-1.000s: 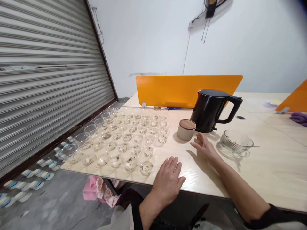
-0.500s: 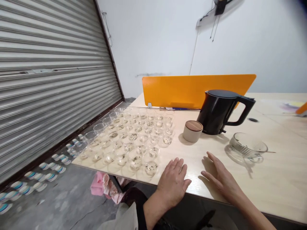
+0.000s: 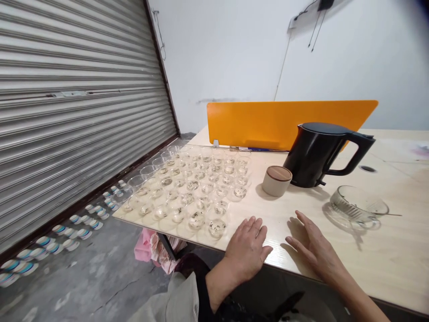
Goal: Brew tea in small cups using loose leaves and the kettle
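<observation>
My left hand [image 3: 246, 247] lies flat on the front edge of the table, fingers stretched out, holding nothing. Just left of it stand rows of clear cups [image 3: 217, 228] with dark bits, perhaps tea leaves, at the bottom. My right hand [image 3: 313, 248] is open and on its side at the table's front, thumb apart from the fingers. Beyond the hands sits a pale canister [image 3: 275, 185] with a brown wooden-looking lid. Behind it stands a black electric kettle [image 3: 313, 156], handle to the right. A clear glass bowl [image 3: 358, 203] with a thin stick-like utensil is right of my right hand.
An orange divider [image 3: 288, 125] runs across the pale table [image 3: 395, 264] behind the kettle. On the floor at left, several white containers [image 3: 60, 230] with blue bands line a roller shutter [image 3: 77, 112]. Pink cloth [image 3: 144, 246] shows under the table.
My right hand has drawn back from beside the canister and kettle toward the table's front edge. My left hand stays flat on the table. The camera view has turned left.
</observation>
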A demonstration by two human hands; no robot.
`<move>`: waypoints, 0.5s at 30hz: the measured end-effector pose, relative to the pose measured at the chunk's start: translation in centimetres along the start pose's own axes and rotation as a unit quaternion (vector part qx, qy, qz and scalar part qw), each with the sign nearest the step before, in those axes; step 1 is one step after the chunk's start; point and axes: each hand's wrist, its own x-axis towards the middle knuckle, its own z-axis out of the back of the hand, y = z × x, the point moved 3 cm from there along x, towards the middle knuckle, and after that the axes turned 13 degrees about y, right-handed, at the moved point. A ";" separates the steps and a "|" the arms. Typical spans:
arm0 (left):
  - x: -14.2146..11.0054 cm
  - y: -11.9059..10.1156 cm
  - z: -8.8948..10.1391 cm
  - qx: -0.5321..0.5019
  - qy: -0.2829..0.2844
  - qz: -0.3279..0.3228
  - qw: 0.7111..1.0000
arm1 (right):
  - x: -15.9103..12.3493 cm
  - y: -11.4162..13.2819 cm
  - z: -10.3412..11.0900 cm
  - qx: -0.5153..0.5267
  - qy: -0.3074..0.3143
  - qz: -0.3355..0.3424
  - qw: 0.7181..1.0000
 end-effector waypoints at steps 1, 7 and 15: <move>0.0 0.0 0.0 0.001 0.000 0.000 1.000 | 0.0 0.0 0.0 -0.001 0.001 0.001 1.000; 0.0 -0.1 0.2 0.006 0.004 0.004 1.000 | 0.0 0.3 0.0 -0.008 0.001 0.015 1.000; 0.0 -0.1 0.3 0.022 0.006 0.005 1.000 | 0.3 0.2 0.1 -0.017 0.003 0.025 1.000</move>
